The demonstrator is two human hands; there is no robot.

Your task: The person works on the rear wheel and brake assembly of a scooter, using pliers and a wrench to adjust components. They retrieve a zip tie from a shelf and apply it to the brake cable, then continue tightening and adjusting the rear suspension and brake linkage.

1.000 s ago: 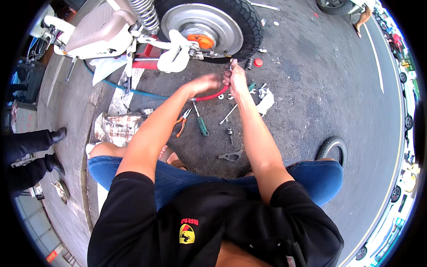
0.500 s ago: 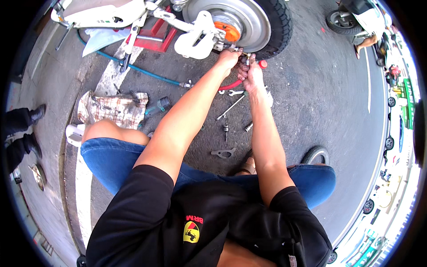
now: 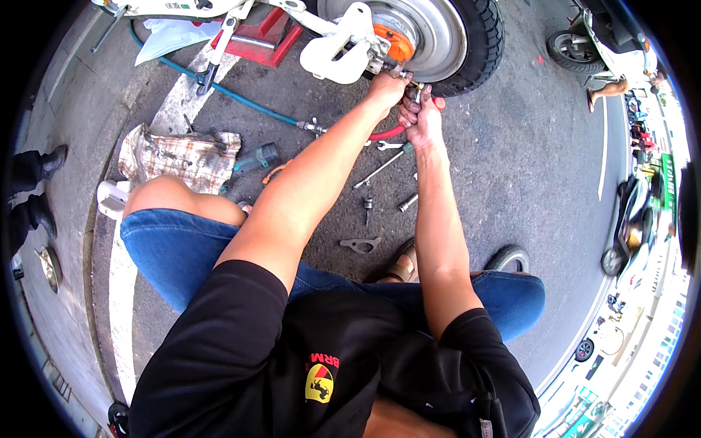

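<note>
Head view, against half a second earlier: both arms stretched further forward, the wheel [image 3: 438, 33] and its orange hub [image 3: 398, 44] nearer the top edge, the hands closer to the hub. Left hand [image 3: 387, 86] closed over a small metal fitting [image 3: 400, 73] just beside the hub, right hand [image 3: 420, 113] directly below it and touching, fingers curled around the red hose [image 3: 387, 133] running left to a blue hose [image 3: 219, 91]. On the ground near the forearms: wrench [image 3: 376, 170], sockets [image 3: 407, 202], flat metal bracket [image 3: 360, 244], checked rag [image 3: 179, 157], red stand [image 3: 255, 40], white plastic bag [image 3: 164, 40]; yellow-and-red badge [image 3: 320, 382] on the black shirt.
</note>
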